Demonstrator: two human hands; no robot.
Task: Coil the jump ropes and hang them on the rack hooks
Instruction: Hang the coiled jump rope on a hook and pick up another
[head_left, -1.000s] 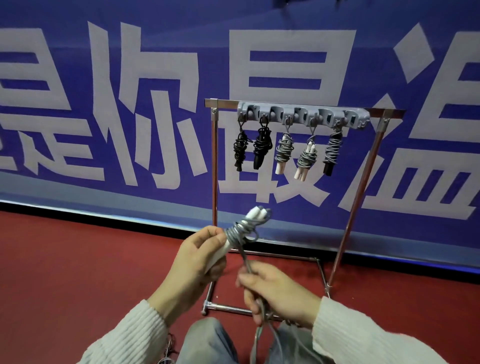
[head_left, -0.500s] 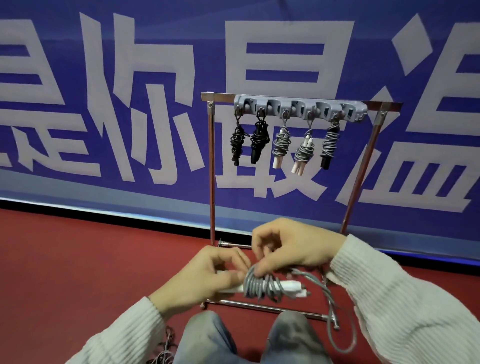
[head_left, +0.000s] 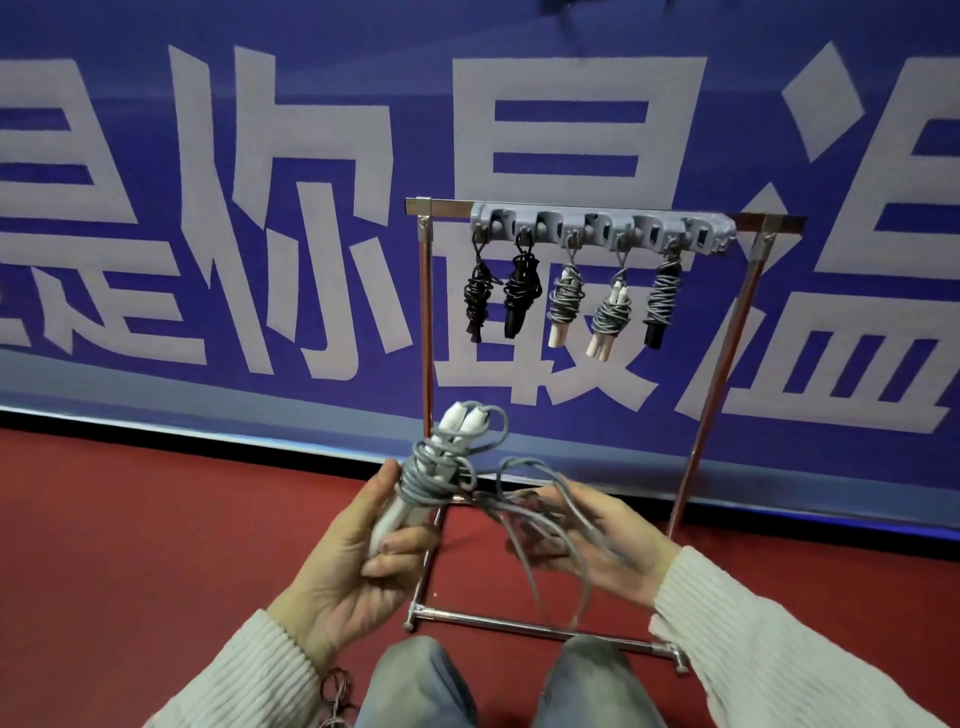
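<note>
My left hand (head_left: 358, 561) grips the two white handles of a grey jump rope (head_left: 441, 462), held upright and tilted right, with several turns of cord wound around them. The loose cord (head_left: 540, 525) runs in blurred loops to my right hand (head_left: 597, 540), which lies palm up with fingers spread and the cord draped across them. Behind stands a chrome rack (head_left: 428, 322) with a grey hook bar (head_left: 602, 231). Several coiled ropes hang from its hooks: two black ones (head_left: 501, 299) on the left, then grey ones (head_left: 610, 312).
A blue banner with large white characters (head_left: 260, 208) fills the wall behind the rack. The floor is red (head_left: 130, 545). My knees (head_left: 415, 675) are at the bottom edge near the rack's base bar (head_left: 524, 626). Another rope lies by my left sleeve (head_left: 332, 691).
The handles swung from lying level near my lap to pointing up. My right hand came off the coil, dropped to the right and opened, with cord trailing across it.
</note>
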